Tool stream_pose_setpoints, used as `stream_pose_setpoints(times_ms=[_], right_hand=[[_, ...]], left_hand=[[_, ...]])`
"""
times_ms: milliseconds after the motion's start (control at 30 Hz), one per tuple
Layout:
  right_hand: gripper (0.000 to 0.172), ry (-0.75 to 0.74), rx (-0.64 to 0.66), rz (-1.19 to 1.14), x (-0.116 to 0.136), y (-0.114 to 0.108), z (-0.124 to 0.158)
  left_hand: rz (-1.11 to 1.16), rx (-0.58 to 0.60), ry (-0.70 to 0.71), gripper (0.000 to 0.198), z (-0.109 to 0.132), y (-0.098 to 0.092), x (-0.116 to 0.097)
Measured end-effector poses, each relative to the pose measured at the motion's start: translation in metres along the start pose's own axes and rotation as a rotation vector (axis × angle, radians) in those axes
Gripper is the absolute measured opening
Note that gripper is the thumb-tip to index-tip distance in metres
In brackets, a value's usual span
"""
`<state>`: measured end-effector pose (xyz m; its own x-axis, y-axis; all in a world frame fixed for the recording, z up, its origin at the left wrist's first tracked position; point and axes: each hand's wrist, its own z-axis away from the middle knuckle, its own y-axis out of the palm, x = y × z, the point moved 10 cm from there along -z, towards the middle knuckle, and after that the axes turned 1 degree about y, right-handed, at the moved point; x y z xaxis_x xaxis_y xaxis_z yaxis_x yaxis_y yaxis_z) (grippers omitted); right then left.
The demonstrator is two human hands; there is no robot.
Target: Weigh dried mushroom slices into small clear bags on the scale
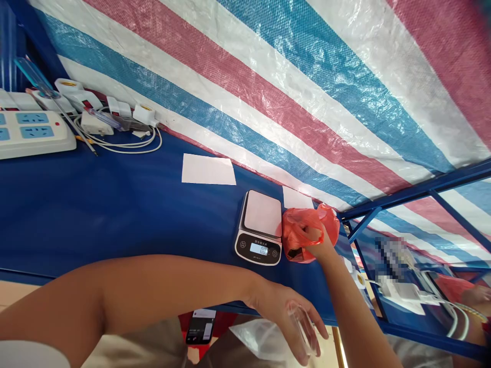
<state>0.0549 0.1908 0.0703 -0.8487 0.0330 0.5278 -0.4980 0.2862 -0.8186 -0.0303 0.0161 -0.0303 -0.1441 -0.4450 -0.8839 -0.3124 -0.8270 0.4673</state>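
Left arm: your bare forearm runs in from the lower left, along the near edge of the tabletop [115, 214].
Left hand [287, 317]: your wrist is bent, fingers loosely spread, hanging past that edge.
Right arm: yours reaches up from below, nearly straight.
Right hand [317, 240]: fingers curled closed over the tabletop's right end.

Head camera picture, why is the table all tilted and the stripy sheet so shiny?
In the head view the whole scene is tipped, so the blue table slants; light glares in white patches on the striped tarp; the left hand is soft with blur, the scale sharp; a patch at right is blocked into squares.
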Motion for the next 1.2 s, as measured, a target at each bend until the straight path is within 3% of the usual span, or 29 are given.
stream_pose_setpoints(times_ms=[167, 367, 633, 933, 1200], right_hand=[[0.025, 0.049, 0.037, -0.007, 0.001, 0.002, 0.003], [0.025, 0.084, -0.114, 0.054, -0.007, -0.021, -0.001], [0.029, 0.235, -0.085, -0.110, -0.025, -0.019, 0.005], [0.030, 0.504, -0.104, -0.668, -0.067, 0.004, 0.004], [0.018, 0.677, -0.089, -1.066, -0.076, 0.024, 0.006]], left_hand=[[0.024, 0.006, -0.021, 0.097, -0.002, 0.000, 0.003], [0.020, 0.009, -0.020, 0.096, -0.006, -0.002, 0.006], [-0.016, 0.002, 0.011, 0.095, 0.000, -0.001, -0.003], [-0.017, 0.002, -0.011, 0.093, 0.001, 0.001, -0.005], [0.124, -0.061, -0.084, 0.091, 0.012, 0.004, -0.010]])
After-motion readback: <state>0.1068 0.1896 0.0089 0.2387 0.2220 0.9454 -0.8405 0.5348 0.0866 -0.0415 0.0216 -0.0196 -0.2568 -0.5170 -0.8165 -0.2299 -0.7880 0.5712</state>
